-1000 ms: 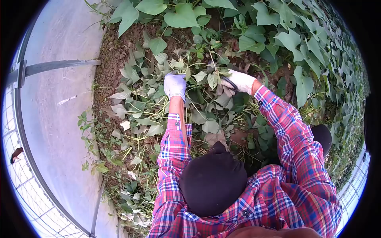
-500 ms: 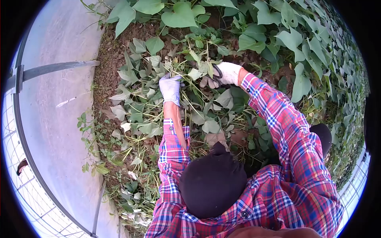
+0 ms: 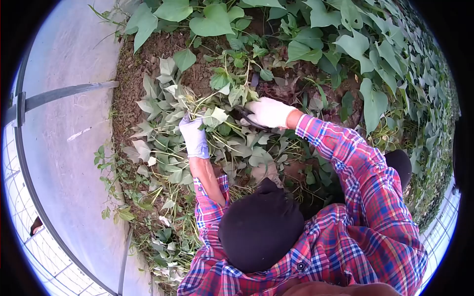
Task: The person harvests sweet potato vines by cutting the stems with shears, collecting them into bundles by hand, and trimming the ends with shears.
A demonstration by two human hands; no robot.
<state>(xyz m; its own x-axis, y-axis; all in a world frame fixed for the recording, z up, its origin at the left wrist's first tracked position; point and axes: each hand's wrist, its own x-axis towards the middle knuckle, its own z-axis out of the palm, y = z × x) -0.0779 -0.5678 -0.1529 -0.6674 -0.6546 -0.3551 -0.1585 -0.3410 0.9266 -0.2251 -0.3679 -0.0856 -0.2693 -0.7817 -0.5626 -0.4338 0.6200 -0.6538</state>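
Note:
My left hand [image 3: 194,136], in a pale glove, is closed round a bunch of vine stems [image 3: 201,105] above the leafy pile. Facing it on the right, my right hand [image 3: 269,112], in a white glove, grips a dark-handled tool [image 3: 255,123]. The tool's blade is hidden among the leaves. An upright green shoot [image 3: 247,74] rises just beyond the right hand's fingertips. Cut-looking, wilted vines [image 3: 173,148] lie below and left of the left hand.
Large green leaves [image 3: 212,19] grow at the top and down the right side. Brown soil [image 3: 131,69] shows at the upper left. Beside it runs a pale plastic sheet [image 3: 74,128] crossed by a grey pipe [image 3: 69,91]. A dark knee [image 3: 398,167] is at the right.
Both hands have moved left. My left hand has also come down a little with the stems, and the right hand with its tool now sits lower, nearer the left hand.

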